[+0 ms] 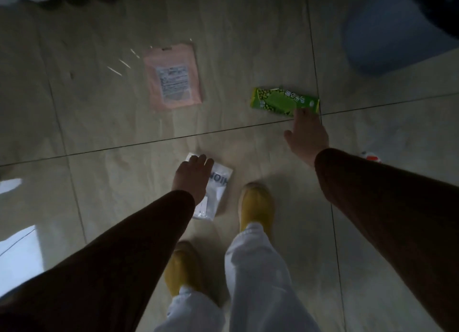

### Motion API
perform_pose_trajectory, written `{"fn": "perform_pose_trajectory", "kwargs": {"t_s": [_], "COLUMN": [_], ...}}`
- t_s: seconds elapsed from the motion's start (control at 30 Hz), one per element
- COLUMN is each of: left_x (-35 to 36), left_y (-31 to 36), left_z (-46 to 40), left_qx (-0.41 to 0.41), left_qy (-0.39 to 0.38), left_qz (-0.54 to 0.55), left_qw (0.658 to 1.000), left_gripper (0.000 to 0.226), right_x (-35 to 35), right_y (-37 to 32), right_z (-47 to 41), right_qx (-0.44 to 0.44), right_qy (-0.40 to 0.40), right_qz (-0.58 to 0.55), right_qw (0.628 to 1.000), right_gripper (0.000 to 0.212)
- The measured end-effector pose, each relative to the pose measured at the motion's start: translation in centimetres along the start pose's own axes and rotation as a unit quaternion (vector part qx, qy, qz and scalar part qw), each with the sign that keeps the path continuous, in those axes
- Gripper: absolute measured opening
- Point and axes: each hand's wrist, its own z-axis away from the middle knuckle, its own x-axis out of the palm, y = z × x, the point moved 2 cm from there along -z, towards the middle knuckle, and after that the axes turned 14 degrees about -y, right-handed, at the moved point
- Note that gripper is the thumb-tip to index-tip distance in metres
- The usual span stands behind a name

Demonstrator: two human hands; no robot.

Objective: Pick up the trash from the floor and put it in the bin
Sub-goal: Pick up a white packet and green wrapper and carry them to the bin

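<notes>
My right hand [306, 135] reaches, fingers spread, to the green wrapper [284, 103] at one o'clock; the left hand [193, 176] hangs loose over the clear bag [218, 190]. I should pinch the wrapper's near edge, then carry it to the bin [387, 38] at two.

Likely a home: glossy floor tiles [104, 123], yellow slippers [257, 205], blue bin [387, 41].

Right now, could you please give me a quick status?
Left hand over clear packet. Right hand reaching green wrapper. Pink bag still down.
</notes>
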Motion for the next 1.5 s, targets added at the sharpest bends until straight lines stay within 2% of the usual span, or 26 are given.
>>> {"fn": "perform_pose_trajectory", "kwargs": {"t_s": [0.13,0.23,0.3,0.37,0.4,0.47,0.5,0.57,0.63,0.73,0.77,0.83,0.97,1.07,1.13,1.2,1.23,1.3,1.37,1.43,1.5], "left_x": [1.8,3.3,4.2,3.9,3.3,1.7,0.5,-3.1,-7.5,-14.1,-15.8,-17.8,-18.9,-18.5,-17.8,-17.3,-17.0,-16.5,-16.1,-16.2,-16.6], "left_y": [0.2,0.1,-0.1,-0.2,-0.5,-2.0,-3.1,-5.6,-8.3,-12.3,-13.6,-15.6,-16.6,-16.5,-16.2,-15.2,-14.5,-12.0,-8.9,-4.6,-0.5], "left_z": [-5.0,-7.3,-8.2,-7.8,-7.5,-7.3,-7.5,-8.0,-9.0,-11.4,-12.2,-14.0,-17.0,-19.7,-20.9,-20.4,-20.1,-18.9,-17.1,-14.5,-11.4], "left_qx": [0.058,0.072,0.077,0.077,0.071,0.054,0.049,0.053,0.046,0.034,0.024,-0.005,-0.100,-0.100,-0.132,-0.206,-0.215,-0.181,-0.110,-0.040,-0.006], "left_qy": [0.001,0.025,0.004,-0.052,-0.061,-0.070,-0.080,-0.083,-0.053,0.009,0.028,0.076,0.140,0.118,0.105,0.099,0.088,0.048,0.022,0.031,0.041], "left_qz": [-0.067,-0.124,-0.150,-0.145,-0.136,-0.047,0.029,0.157,0.249,0.307,0.315,0.333,0.283,0.190,0.164,0.130,0.119,0.132,0.193,0.249,0.268], "left_qw": [0.996,0.989,0.986,0.985,0.986,0.995,0.995,0.983,0.966,0.951,0.948,0.940,0.944,0.970,0.972,0.965,0.965,0.973,0.975,0.967,0.963], "left_gripper": [0.092,0.101,0.108,0.101,0.086,0.051,0.046,0.051,0.052,0.021,0.019,0.029,0.045,0.063,0.071,0.061,0.054,0.049,0.053,0.052,0.043], "right_x": [-0.4,0.1,0.9,1.6,1.9,2.4,2.5,2.6,2.5,2.1,2.1,2.1,2.9,4.5,5.5,6.1,6.2,5.7,4.8,3.6,2.6], "right_y": [0.8,1.4,1.6,1.7,1.8,1.7,1.6,1.6,1.7,2.4,2.9,4.2,6.9,8.6,9.5,10.1,10.2,10.1,9.6,9.1,8.6], "right_z": [-6.9,-10.4,-11.7,-12.0,-11.8,-10.9,-10.4,-9.5,-8.6,-7.1,-6.7,-6.5,-6.5,-6.3,-6.2,-6.0,-5.8,-4.8,-3.0,-0.1,3.3], "right_qx": [0.009,0.027,0.047,0.073,0.082,0.083,0.078,0.063,0.044,0.033,0.035,0.059,0.121,0.132,0.130,0.132,0.134,0.132,0.147,0.170,0.177], "right_qy": [0.039,0.015,0.002,-0.003,-0.014,-0.049,-0.059,-0.050,-0.030,0.002,0.017,0.042,0.073,0.094,0.102,0.103,0.101,0.100,0.101,0.100,0.104], "right_qz": [0.059,0.073,0.080,0.109,0.120,0.130,0.126,0.077,-0.024,-0.114,-0.125,-0.151,-0.232,-0.256,-0.258,-0.259,-0.262,-0.281,-0.315,-0.360,-0.412], "right_qw": [0.997,0.997,0.996,0.991,0.989,0.987,0.987,0.994,0.998,0.993,0.991,0.986,0.962,0.953,0.952,0.951,0.950,0.945,0.932,0.912,0.888], "right_gripper": [0.050,0.062,0.070,0.059,0.050,0.035,0.031,0.030,0.030,0.022,0.021,0.022,0.022,0.021,0.019,0.018,0.019,0.020,0.023,0.021,0.012]}}
